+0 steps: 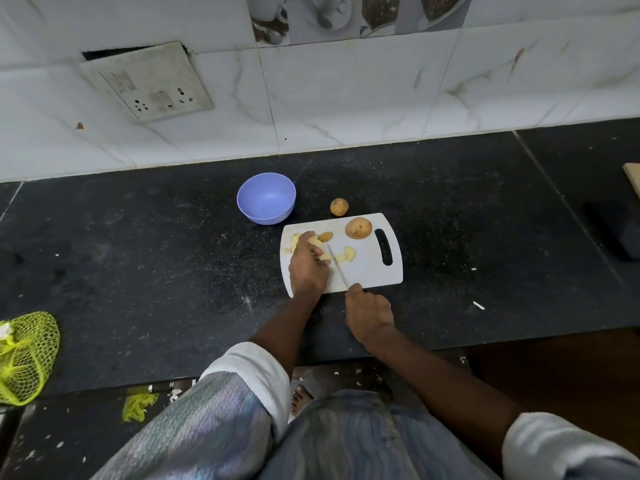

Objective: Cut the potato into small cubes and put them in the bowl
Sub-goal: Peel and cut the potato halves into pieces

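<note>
Resting on speckled black stone counter: one white plastic cutting board. Left hand fingers curled over pale potato pieces; right hand clamped on knife. Two whole round potatoes. One smooth lavender bowl, far left.

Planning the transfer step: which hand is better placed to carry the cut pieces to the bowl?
Probably the left hand: it rests on the potato pieces, nearer the bowl. The right hand grips the knife.

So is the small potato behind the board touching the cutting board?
Apart. The head view shows the small potato on the counter, with a dark strip of counter between it and the cutting board edge.
</note>
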